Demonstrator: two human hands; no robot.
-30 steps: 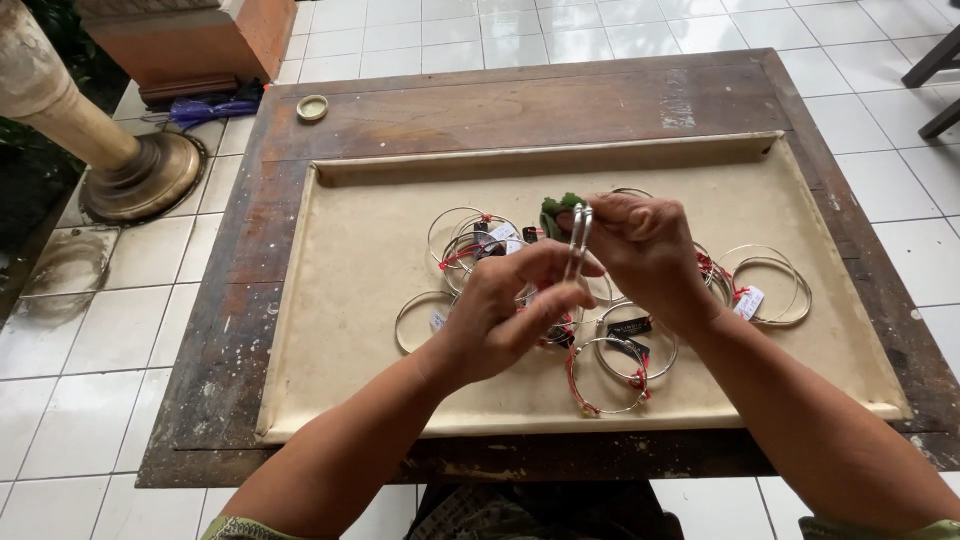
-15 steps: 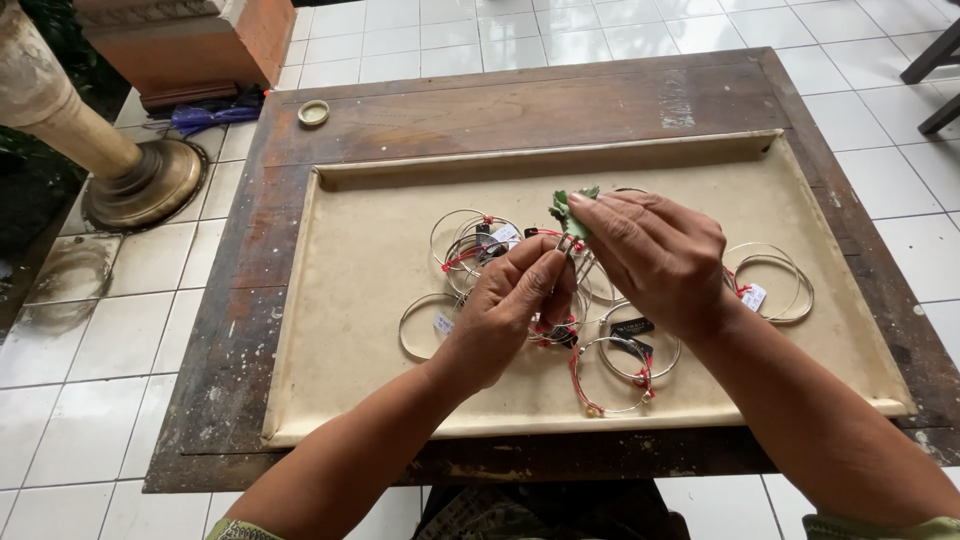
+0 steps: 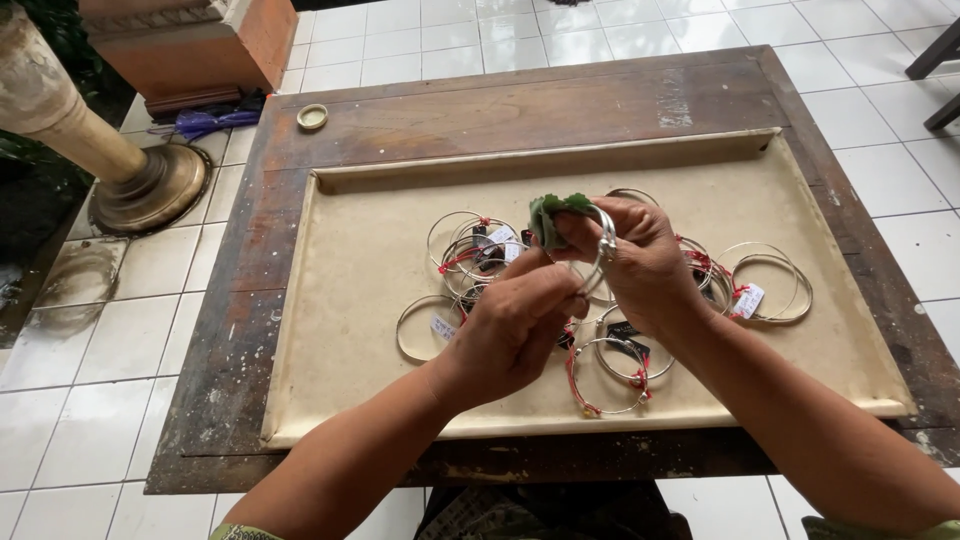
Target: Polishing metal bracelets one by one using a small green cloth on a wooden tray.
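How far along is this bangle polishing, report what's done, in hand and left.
Done: nothing shows which bangles are finished; none lie apart. In hand: the right hand rubs a green cloth on one silver bangle, steadied by the left hand. Left: tagged bangles lie scattered over the beige tray.

A worn wooden table (image 3: 480,120) stands on white floor tiles (image 3: 120,390). A small round lid (image 3: 312,117) lies on its far left corner, near a pale pillar base (image 3: 145,185) and purple bristles (image 3: 205,122).
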